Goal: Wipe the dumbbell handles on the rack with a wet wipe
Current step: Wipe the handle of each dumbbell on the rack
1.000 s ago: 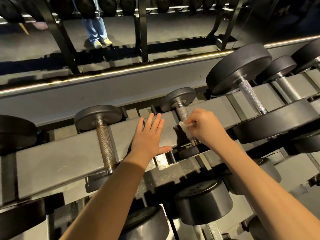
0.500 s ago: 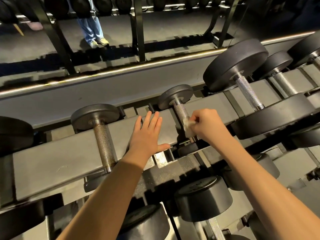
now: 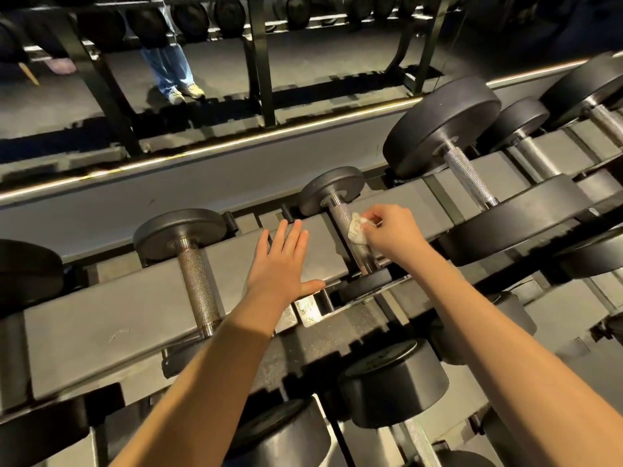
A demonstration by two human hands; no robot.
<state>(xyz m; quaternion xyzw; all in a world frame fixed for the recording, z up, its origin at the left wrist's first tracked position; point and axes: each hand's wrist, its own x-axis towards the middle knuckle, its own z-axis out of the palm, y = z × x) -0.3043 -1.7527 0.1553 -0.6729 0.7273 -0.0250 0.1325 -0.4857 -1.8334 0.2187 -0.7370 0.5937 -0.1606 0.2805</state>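
A small dumbbell lies on the grey rack (image 3: 101, 328) in the middle, its knurled metal handle (image 3: 344, 219) pointing away from me. My right hand (image 3: 394, 230) pinches a crumpled white wet wipe (image 3: 356, 228) against the right side of that handle. My left hand (image 3: 281, 261) rests flat on the rack's grey top just left of the handle, fingers spread, holding nothing. Another dumbbell's handle (image 3: 199, 288) lies further left. A bigger dumbbell's handle (image 3: 470, 178) lies to the right.
More dumbbells fill the lower tier, with black heads (image 3: 394, 382) just below my forearms. A mirror behind the rack shows a facing rack and a person's legs in jeans (image 3: 172, 69). Large dumbbells (image 3: 526, 139) continue to the far right.
My right hand has slid the wipe up the handle, away from me, and the wipe shows more between the fingers. My left hand has stayed flat on the rack.
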